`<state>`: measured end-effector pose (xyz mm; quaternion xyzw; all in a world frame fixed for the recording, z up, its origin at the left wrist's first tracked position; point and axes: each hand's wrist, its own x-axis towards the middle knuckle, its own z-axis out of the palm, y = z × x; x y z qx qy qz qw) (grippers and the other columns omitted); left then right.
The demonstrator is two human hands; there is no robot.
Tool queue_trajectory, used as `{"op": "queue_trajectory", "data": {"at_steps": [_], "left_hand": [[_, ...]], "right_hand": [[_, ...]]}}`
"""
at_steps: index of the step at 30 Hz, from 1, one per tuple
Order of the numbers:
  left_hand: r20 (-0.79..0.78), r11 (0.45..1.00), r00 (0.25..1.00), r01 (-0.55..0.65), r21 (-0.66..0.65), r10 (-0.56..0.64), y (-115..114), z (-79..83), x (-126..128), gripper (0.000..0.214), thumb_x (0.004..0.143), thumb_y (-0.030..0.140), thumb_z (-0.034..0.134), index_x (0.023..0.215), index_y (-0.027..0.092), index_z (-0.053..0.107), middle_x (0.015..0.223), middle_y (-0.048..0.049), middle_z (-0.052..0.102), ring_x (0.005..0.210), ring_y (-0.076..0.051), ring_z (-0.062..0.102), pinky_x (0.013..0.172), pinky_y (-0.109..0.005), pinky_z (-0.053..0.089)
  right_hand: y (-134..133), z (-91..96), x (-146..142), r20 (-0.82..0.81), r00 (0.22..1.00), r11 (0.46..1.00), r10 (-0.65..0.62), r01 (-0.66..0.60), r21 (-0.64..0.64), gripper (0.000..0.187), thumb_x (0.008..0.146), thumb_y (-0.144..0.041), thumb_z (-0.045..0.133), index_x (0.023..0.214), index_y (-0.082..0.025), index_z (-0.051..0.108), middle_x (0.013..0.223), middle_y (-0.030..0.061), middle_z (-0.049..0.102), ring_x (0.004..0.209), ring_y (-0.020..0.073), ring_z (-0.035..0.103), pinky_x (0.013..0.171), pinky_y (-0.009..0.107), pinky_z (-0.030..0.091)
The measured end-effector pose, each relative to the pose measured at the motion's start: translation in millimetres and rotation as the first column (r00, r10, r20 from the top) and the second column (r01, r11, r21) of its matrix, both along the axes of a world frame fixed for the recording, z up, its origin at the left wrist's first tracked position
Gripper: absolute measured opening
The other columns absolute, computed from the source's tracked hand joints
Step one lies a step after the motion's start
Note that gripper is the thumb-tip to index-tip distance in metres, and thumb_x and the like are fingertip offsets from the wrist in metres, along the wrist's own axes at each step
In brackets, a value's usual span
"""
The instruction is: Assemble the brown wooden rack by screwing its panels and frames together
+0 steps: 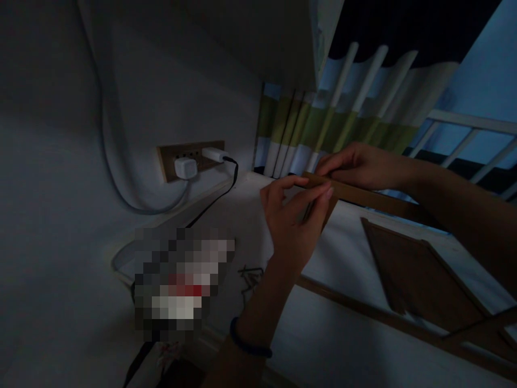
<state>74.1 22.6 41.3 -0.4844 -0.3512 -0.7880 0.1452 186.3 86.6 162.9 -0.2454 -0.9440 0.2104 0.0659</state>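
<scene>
Head: right fingers [341, 160] on plain strip [375, 198]

A long, flat brown strip [375, 198] lies sideways above the white table [335, 250], 1 shorter brown piece [330, 213] angling down near its end.

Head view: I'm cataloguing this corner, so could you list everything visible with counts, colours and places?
Long flat bar: one, brown, at both hands
Flat panel: one, brown, right
Thin strips: at least two, brown, lower right
Thin small pieces: several, dark, beside left forearm
Tabletop: one, white, under these
Rectangular socket panel: one, brownish, wall
Plugs: two, white, in sockets
Cables: two, pale and black, left
Pixelated area: one, mixed, lower left
Striped curtain: one, dark-white-green, back
Railing: one, pale, right
Wristband: one, dark, left wrist
Left hand: one, bare, centre
Right hand: one, bare, right of centre
</scene>
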Motion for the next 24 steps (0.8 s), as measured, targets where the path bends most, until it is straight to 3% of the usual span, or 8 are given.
{"op": "queue_trajectory", "data": {"at_steps": [4,7,10,12,15,20,24], "left_hand": [[0.030,0.992,0.995,0.100,-0.075,-0.097,-1,3.3,-3,0.008,0.068,0.025,0.066,0.075,0.024,0.064,0.098,-0.0008,0.051,0.096,-0.015,0.048,0.086,-0.033,0.039],[0.094,0.938,0.942,0.332,-0.098,-0.323,2,3.8,-5,0.022,0.068,0.025,0.065,0.088,0.023,0.059,0.110,-0.0027,0.047,0.106,-0.018,0.045,0.090,-0.035,0.039],[0.154,0.758,0.759,0.648,-0.076,-0.633,7,3.9,-7,0.039,0.071,0.023,0.062,0.108,0.026,0.049,0.111,-0.0028,0.049,0.104,-0.016,0.048,0.086,-0.031,0.042],[0.178,0.642,0.641,0.765,-0.056,-0.747,9,4.5,-7,0.039,0.072,0.021,0.061,0.108,0.026,0.048,0.106,-0.0015,0.053,0.098,-0.013,0.052,0.083,-0.026,0.044],[0.210,0.584,0.578,0.811,-0.037,-0.789,11,6.3,-9,0.029,0.071,0.020,0.062,0.098,0.024,0.053,0.098,0.0002,0.055,0.090,-0.010,0.054,0.077,-0.020,0.045],[0.195,0.576,0.577,0.815,-0.066,-0.793,9,10.6,-14,0.026,0.067,0.015,0.064,0.090,0.022,0.053,0.086,0.0026,0.055,0.081,-0.007,0.053,0.072,-0.017,0.045],[0.170,0.570,0.575,0.818,-0.086,-0.800,8,13.2,-17,0.026,0.066,0.012,0.065,0.088,0.021,0.054,0.084,0.0034,0.053,0.080,-0.006,0.052,0.072,-0.015,0.045]], "right_hand": [[0,-0.8,0,0.000,1.000,1.000,0.009,-0.009,-0.009,0.027,0.076,-0.021,0.045,0.092,-0.008,0.062,0.082,0.0034,0.064,0.076,0.0133,0.057,0.069,0.022,0.045],[0,-0.6,-1,0.004,1.000,0.999,0.025,-0.025,0.036,0.026,0.076,-0.019,0.045,0.090,-0.008,0.063,0.080,0.0032,0.063,0.082,0.0146,0.056,0.074,0.023,0.043],[-1,-0.5,-2,-0.012,0.999,0.998,0.046,-0.045,0.041,0.027,0.075,-0.017,0.043,0.090,-0.007,0.064,0.082,0.0046,0.064,0.079,0.0146,0.056,0.071,0.024,0.043],[-1,-0.6,-2,-0.024,0.998,0.998,0.049,-0.048,0.040,0.028,0.074,-0.016,0.044,0.091,-0.008,0.064,0.083,0.0046,0.064,0.074,0.0137,0.056,0.066,0.023,0.043],[-2,-1.0,-2,-0.044,0.999,0.999,0.024,-0.022,0.042,0.026,0.072,-0.016,0.045,0.088,-0.012,0.065,0.082,0.0016,0.064,0.068,0.0116,0.055,0.059,0.021,0.042],[-4,-1.4,-3,-0.066,0.996,0.998,-0.053,0.056,0.041,0.024,0.069,-0.013,0.046,0.080,-0.015,0.067,0.063,-0.0033,0.060,0.056,0.0074,0.049,0.051,0.018,0.038],[-7,-0.8,-4,-0.083,0.995,0.997,-0.062,0.065,0.036,0.027,0.068,-0.011,0.044,0.081,-0.014,0.067,0.062,-0.0039,0.059,0.054,0.0061,0.048,0.051,0.017,0.037]]}}
